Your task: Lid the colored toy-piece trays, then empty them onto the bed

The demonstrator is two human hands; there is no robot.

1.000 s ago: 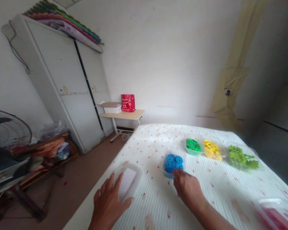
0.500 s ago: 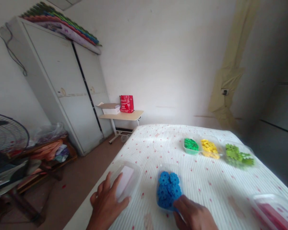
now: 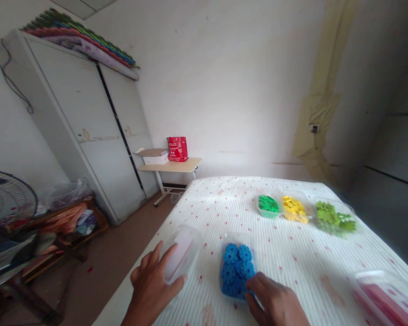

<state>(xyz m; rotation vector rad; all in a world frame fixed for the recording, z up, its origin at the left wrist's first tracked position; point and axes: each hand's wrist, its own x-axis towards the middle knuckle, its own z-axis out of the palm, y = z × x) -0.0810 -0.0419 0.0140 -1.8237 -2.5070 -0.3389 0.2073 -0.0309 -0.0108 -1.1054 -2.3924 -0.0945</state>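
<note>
Head cam: blue-piece tub (image 3: pixel 240 237) just got dragged closer over the white dotted cover (image 3: pixel 207 194), so it now sits right in front, near the clear plastic container (image 3: pixel 188 242). Right hand (image 3: pixel 275 296) looks to have its grip pinched on the tub's near right corner. Left hand (image 3: pixel 156 276) is spread against the container, which seems more tilted now; can't tell if that grip's clenched. Guess both are within easy reach.

Left grip (image 3: pixel 157 277) is splayed, right grip (image 3: pixel 275 299) curled.
</note>
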